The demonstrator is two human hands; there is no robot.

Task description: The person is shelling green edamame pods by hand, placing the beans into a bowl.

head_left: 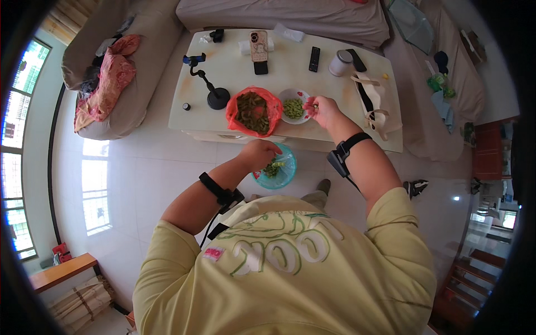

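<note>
Over the right rim of a white bowl (305,95), my right hand (324,111) holds its fingertips pinched together. Whatever lies between them is too small to name. Shelled green beans (292,108) cover the bottom of that bowl. Left of it stands an open red plastic bag (233,124) filled with brownish-green bean pods (250,108). My left hand (259,154) is lower, above the left edge of a teal bin (292,167), its fingers curled closed; their contents are hidden. Green empty-looking pods (272,169) lie in the bin's clear liner.
On the pale table (335,131) stand a black phone stand (218,98), a phone in a patterned case (258,46), a remote control (314,59), a lidded canister (340,63) and a cream bag (384,100). Sofas (279,17) surround its far sides.
</note>
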